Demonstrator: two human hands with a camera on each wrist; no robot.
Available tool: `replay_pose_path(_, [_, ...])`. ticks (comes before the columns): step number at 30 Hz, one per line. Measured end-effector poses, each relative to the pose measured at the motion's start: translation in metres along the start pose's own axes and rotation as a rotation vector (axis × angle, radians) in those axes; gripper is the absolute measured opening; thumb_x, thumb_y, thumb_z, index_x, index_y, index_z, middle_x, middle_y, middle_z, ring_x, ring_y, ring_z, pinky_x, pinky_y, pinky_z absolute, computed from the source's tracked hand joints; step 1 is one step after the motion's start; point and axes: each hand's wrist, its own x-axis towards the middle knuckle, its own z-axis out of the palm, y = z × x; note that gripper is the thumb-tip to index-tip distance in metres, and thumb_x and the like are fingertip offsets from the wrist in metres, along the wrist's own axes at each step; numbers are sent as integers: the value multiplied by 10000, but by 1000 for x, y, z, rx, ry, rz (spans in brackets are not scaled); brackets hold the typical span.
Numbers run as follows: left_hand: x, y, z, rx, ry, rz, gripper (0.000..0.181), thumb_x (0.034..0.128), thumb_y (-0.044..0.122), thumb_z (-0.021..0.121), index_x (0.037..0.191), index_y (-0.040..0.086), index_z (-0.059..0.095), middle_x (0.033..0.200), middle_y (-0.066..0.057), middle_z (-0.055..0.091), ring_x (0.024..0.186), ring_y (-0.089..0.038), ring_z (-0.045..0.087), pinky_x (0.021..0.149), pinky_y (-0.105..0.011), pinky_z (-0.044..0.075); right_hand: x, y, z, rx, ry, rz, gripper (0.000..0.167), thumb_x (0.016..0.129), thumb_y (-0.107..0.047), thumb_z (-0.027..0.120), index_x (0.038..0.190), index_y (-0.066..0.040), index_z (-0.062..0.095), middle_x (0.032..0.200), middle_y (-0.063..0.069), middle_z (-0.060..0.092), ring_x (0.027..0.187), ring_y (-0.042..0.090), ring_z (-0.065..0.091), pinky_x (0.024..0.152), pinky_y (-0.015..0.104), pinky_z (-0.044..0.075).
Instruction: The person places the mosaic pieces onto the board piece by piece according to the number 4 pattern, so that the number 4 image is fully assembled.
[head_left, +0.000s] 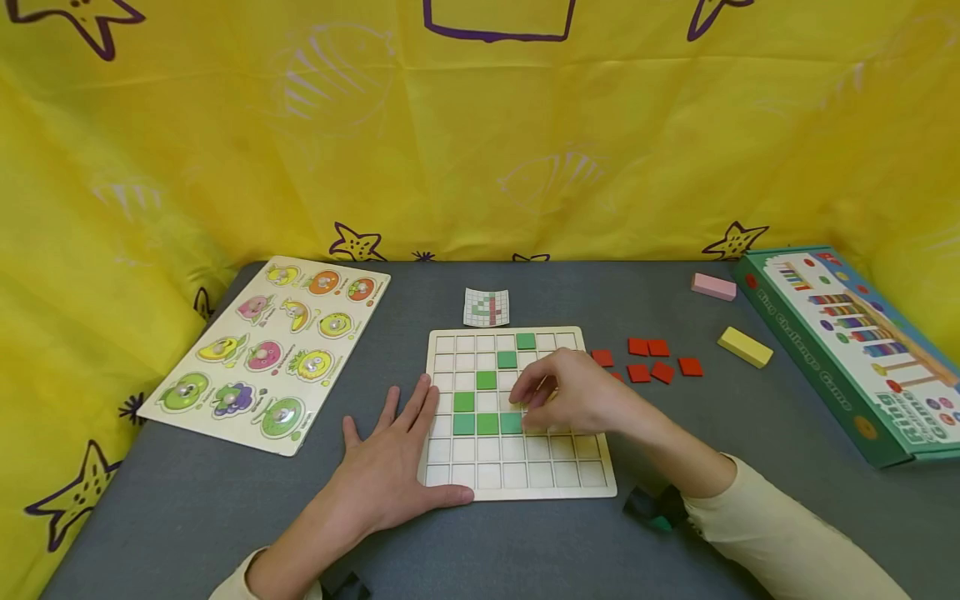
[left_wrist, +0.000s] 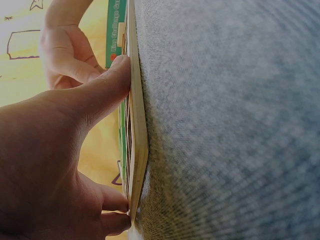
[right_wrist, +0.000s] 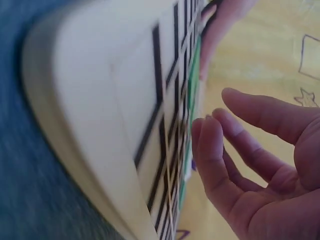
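A pale wooden grid board [head_left: 517, 493] lies on the grey table, with several green square tiles [head_left: 464, 402] set in its cells. My left hand [head_left: 390, 475] is spread at the board's left side. Its thumb rests on the near left corner and its fingertips touch the left edge, as the left wrist view also shows. Over the board's middle right hovers my right hand [head_left: 573, 392], fingers loosely bent beside a green tile [head_left: 511, 423]. In the right wrist view, thumb and fingers stand apart with nothing visible between them. The hand hides several cells behind it.
Several red tiles [head_left: 661, 372] lie right of the board, and a small pattern card [head_left: 486, 307] lies behind it. A fruit puzzle board [head_left: 270, 354] is at left. Pink [head_left: 713, 287] and yellow blocks [head_left: 745, 347] lie near a green game box [head_left: 847, 358] at right.
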Motion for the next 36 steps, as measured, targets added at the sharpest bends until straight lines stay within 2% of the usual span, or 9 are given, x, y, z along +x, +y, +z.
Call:
replay_pose_path(8, [0,0,0,-2,-3,3,1336,688,888,706,1682,157,193,1770,8,67,1610,-428,125,1035,-923,88,-4,8,-29,-20,67,-20,166,872,-68,797,1026,-131,810,1008,17,779,870,140,714,797,333,598])
replay_pose_path(12, [0,0,-1,-4,-10,3,1342,688,893,700,1684,159,182,1771,8,58,1610,-430,117,1032,-926,78,-7,16,-47,-57,115,13,191,879,-54,789,1058,-118,808,1005,32,783,879,158,708,759,346,584])
replay_pose_path(21, [0,-1,-1,-15,-8,10,1344,689,897,694,1684,158,174,1770,13,45,1610,-431,111,1030,-927,68,-8,42,-76,-132,149,75,219,867,-8,764,1068,-85,804,1010,74,783,894,189,692,833,355,560])
replay_pose_path(27, [0,-2,0,-13,-6,14,1345,691,894,696,1684,152,172,1770,8,49,1608,-435,113,1026,-929,72,-8,56,-85,-113,141,113,241,854,-6,786,1084,-75,801,1041,81,780,922,210,690,854,335,552])
replay_pose_path(36, [1,-2,1,-5,-3,12,1343,690,888,704,1685,162,170,1770,6,54,1611,-430,112,1031,-927,75,-7,68,-88,-47,101,97,264,831,4,774,1095,-8,773,1029,116,760,921,208,674,803,243,543])
